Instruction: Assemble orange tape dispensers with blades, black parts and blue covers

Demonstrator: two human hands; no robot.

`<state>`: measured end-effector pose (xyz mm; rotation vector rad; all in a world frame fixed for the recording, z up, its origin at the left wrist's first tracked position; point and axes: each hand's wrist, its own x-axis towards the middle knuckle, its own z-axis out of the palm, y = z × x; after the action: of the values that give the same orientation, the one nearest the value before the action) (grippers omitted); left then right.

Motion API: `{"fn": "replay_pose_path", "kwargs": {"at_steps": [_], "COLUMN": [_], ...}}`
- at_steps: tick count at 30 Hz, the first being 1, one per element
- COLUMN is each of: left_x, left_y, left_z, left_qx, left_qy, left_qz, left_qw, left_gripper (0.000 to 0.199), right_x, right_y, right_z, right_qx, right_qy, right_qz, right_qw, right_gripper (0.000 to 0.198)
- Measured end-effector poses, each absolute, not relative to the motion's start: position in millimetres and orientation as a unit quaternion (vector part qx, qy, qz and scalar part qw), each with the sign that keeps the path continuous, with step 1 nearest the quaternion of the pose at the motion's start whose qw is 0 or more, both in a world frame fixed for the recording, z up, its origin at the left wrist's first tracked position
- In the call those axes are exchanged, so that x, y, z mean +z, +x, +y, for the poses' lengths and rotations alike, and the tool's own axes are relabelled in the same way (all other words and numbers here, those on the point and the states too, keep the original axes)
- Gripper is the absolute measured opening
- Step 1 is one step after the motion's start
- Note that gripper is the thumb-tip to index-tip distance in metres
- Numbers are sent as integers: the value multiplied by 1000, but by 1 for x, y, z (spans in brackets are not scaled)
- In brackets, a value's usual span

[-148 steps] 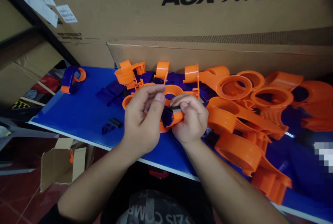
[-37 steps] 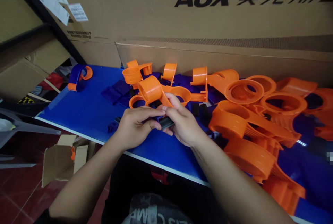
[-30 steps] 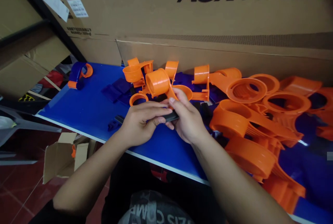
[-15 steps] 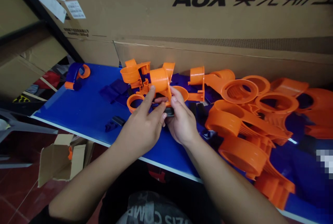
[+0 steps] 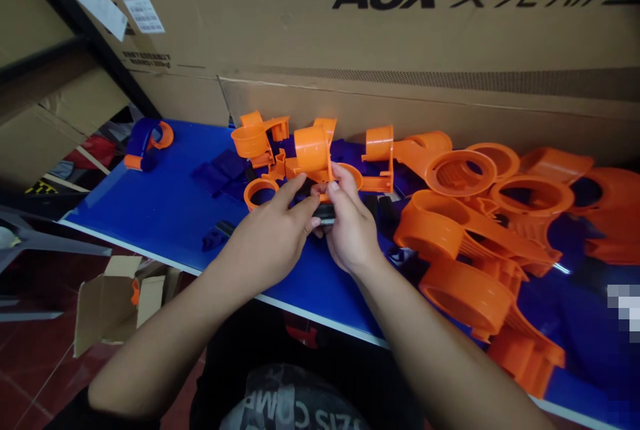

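In front of me I hold an orange plastic tape dispenser [image 5: 313, 149], its round hub upward. My right hand [image 5: 354, 233] is closed around its lower right side, the thumb lying along the frame. A small black piece [image 5: 326, 212] with a pale edge sits at the dispenser's lower end, between my hands. My left hand [image 5: 267, 240] pinches this black piece from the left, with the index finger stretched toward the hub. My fingers partly hide the lower frame.
More orange tape dispensers [image 5: 463, 293] are heaped to the right on the blue table [image 5: 150, 203]. A blue and orange dispenser [image 5: 145, 143] lies at the far left. Dark blue parts [image 5: 220, 173] are scattered nearby. A large cardboard box [image 5: 280, 23] stands behind; an open carton [image 5: 107, 303] is on the floor.
The held tape dispenser has shifted slightly right and turned a little. My left index finger has come down off the hub's side, and the black piece shows more.
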<state>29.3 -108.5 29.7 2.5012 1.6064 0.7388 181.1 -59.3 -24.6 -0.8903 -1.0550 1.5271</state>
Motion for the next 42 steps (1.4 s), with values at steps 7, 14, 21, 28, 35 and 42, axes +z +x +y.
{"fn": "replay_pose_path", "kwargs": {"at_steps": [7, 14, 21, 28, 35, 42], "left_x": [21, 7, -4, 0, -2, -15], "left_y": [32, 27, 30, 37, 39, 39], "left_z": [-103, -104, -106, -106, -114, -118], "left_qx": [281, 349, 373, 338, 349, 412], "left_qy": [806, 802, 782, 783, 770, 761], "left_qz": [521, 485, 499, 522, 533, 488], "left_qw": [14, 13, 1, 4, -15, -113], "left_gripper": [32, 47, 32, 30, 31, 33], "right_x": [-12, -13, -4, -5, -4, -1], "right_y": [181, 182, 180, 181, 180, 180], "right_z": [-64, -61, -65, -62, -63, -60], "right_qx": [667, 646, 701, 699, 698, 691], "right_qy": [-366, -386, -358, -367, -382, -382], "right_qz": [-388, -369, -328, -324, -316, -294], "right_qw": [521, 545, 522, 522, 517, 538], "right_gripper": [49, 44, 54, 51, 46, 47]}}
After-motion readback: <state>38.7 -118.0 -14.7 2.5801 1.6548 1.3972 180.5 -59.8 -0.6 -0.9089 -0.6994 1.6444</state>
